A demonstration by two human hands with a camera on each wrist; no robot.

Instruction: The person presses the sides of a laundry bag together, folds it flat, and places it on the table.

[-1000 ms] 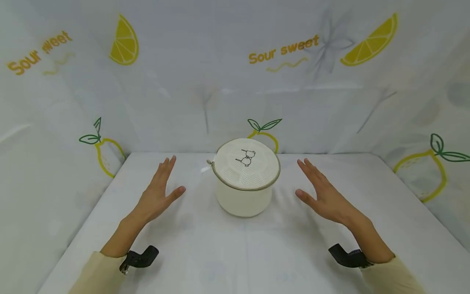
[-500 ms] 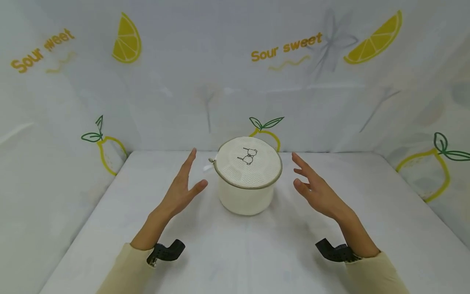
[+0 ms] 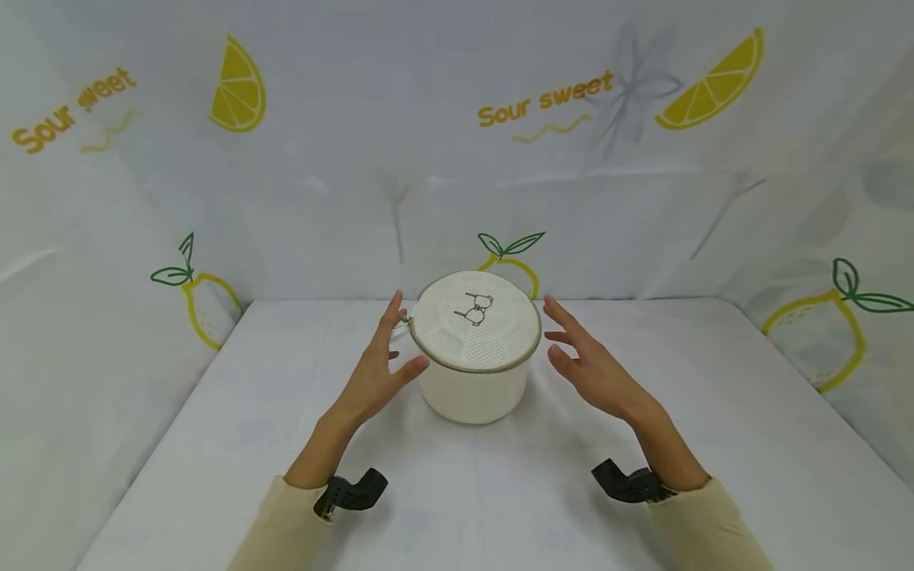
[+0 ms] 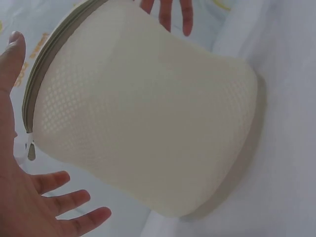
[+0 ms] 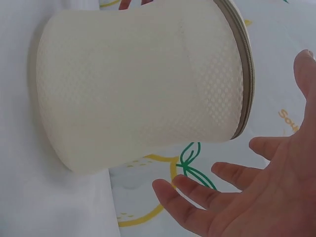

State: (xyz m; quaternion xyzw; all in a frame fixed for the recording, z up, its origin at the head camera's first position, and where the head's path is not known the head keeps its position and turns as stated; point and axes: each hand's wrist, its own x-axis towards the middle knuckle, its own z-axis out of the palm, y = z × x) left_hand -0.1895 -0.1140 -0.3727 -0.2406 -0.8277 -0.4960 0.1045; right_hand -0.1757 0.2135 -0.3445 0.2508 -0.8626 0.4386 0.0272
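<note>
A cream mesh laundry bag (image 3: 474, 392), round and drum-shaped, stands upright on the white table. Its flat top bears a small black line drawing and is edged by a grey-green zipper (image 5: 247, 64). The zipper pull (image 4: 31, 150) hangs at the bag's left side. My left hand (image 3: 374, 377) is at that side, fingers spread and relaxed, fingertips right by the pull and thumb near the rim. On the other side my right hand (image 3: 596, 369) faces the bag with loosely bent fingers, a small gap from the rim. Neither hand grips anything.
The white-covered table (image 3: 471, 507) reaches back to a white curtain (image 3: 343, 159) printed with lemons and lettering, which also encloses both sides. Each wrist wears a black camera mount (image 3: 357, 488).
Both hands have moved inward toward the bag, the left travelling right and the right travelling left. The bag has stayed in place on the table.
</note>
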